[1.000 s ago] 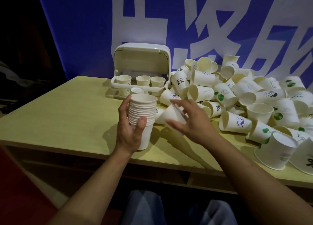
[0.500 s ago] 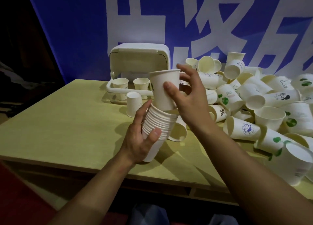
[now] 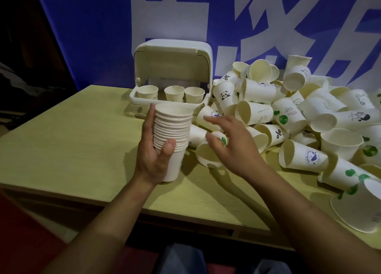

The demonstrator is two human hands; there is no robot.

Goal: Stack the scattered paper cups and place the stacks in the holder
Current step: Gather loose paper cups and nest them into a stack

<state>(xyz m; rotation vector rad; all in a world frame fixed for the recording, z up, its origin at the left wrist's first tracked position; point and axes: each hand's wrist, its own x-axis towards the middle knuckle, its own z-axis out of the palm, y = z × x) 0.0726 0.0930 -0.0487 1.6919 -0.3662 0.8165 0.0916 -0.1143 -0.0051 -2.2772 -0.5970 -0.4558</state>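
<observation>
- The stack of paper cups (image 3: 172,129) stands upright, its base at the table (image 3: 61,145), just in front of the holder.
- The left hand (image 3: 153,156) grips it, thumb across the lower rims and fingers up the far side.
- The right hand (image 3: 231,143) reaches over a cup lying on its side (image 3: 207,155) (green print on its wall), fingers loosely spread and curved above it; whether they touch it I cannot tell.
- The holder (image 3: 203,53) sits at the table's back edge, lid raised, with three cup stacks (image 3: 174,93) in its tray.
- A heap of scattered cups (image 3: 299,112) spreads to the right, most tipped over.
- A blue banner (image 3: 92,26) with white characters hangs behind.
</observation>
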